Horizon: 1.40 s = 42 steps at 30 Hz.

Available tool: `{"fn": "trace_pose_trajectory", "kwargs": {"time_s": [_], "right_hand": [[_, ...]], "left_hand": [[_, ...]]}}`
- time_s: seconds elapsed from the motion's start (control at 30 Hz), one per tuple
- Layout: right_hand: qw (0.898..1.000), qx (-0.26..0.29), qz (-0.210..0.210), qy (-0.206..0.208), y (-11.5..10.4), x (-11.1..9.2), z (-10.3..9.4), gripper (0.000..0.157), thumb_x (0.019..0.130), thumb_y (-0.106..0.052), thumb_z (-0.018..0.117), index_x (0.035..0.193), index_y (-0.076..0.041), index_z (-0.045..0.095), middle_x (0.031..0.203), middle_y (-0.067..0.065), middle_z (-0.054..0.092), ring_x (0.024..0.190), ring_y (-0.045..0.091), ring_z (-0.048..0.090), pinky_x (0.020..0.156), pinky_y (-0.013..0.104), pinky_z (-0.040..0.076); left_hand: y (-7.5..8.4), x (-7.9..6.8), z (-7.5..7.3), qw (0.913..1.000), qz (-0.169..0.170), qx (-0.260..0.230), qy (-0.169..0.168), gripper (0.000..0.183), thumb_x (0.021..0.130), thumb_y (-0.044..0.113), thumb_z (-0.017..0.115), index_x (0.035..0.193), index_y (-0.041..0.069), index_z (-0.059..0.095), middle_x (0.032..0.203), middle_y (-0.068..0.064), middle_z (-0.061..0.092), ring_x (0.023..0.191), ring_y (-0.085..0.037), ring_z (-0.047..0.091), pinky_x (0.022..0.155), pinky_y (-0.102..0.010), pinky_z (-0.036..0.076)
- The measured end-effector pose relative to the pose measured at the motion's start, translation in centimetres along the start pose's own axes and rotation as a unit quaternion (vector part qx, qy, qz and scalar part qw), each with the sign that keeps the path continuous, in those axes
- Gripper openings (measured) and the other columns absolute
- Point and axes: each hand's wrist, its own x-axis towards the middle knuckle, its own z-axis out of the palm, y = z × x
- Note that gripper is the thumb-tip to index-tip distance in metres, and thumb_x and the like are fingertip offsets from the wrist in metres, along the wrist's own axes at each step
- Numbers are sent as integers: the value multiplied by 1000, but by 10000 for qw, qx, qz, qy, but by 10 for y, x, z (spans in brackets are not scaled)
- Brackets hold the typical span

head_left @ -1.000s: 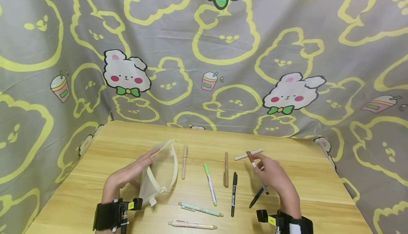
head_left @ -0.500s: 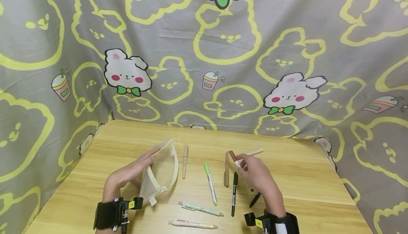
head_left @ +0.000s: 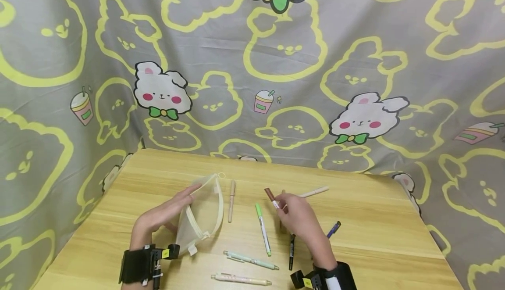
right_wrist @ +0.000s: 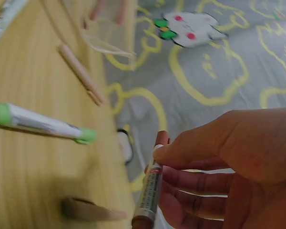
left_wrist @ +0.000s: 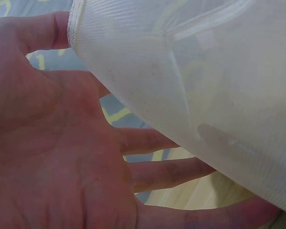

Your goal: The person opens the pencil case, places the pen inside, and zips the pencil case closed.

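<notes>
A translucent zip pouch (head_left: 207,211) stands upright on the left of the table, its zipper mouth gaping to the right. My left hand (head_left: 167,211) holds it from the left; in the left wrist view the fingers run behind the mesh and the thumb meets its edge. Between thumb and fingers, my right hand (head_left: 300,217) pinches a brown-capped marker (right_wrist: 152,186) above the table. Beneath that hand lies a brown pen (right_wrist: 88,210), mostly covered in the head view. A light green marker (head_left: 263,229) lies between pouch and right hand.
A beige pen (head_left: 231,201) lies right of the pouch. Nearer the front are a mint pen (head_left: 251,260) and a cream pen (head_left: 241,279). A black marker (head_left: 291,252), a blue pen (head_left: 333,229) and a pale pen (head_left: 315,191) surround the right hand. A patterned curtain (head_left: 221,62) encloses the table.
My right hand has moved left with the brown-capped marker, now covering most of the brown pen and uncovering the blue pen. My left hand and the pouch keep their place.
</notes>
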Motion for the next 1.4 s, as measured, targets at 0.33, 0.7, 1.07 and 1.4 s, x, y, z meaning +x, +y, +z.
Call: {"fn": "trace_pose_trajectory", "kwargs": {"time_s": [0.33,0.7,1.07,1.4], "right_hand": [[9989,-40,-472,-29,-19,10,16,25,87,-6,70,112,-3,71,75,1,68,61,9,59,73,40,59],[9978,113,-580,-305,-40,26,21,27,89,-7,66,116,-5,69,74,-1,67,52,6,52,42,19,44],[9950,519,-711,-473,-61,36,33,28,89,-5,64,116,-1,70,78,1,69,49,4,52,40,17,43],[9908,932,-377,-901,-89,48,55,31,83,-2,66,114,0,71,76,0,66,47,4,52,39,16,41]], "left_hand": [[1,1,2,10000,-1,38,-57,62,105,47,35,160,26,14,163,-15,-7,139,-56,7,70,-74,50],[5,1,3,10000,37,69,-36,60,106,43,34,160,25,14,164,-14,-7,140,-54,6,71,-74,49],[7,0,3,9998,118,125,-66,58,108,37,33,160,23,12,163,-16,-11,138,-58,5,69,-76,48],[3,-1,3,9998,115,151,32,58,107,36,36,159,23,16,163,-17,-5,137,-59,10,66,-74,50]]}}
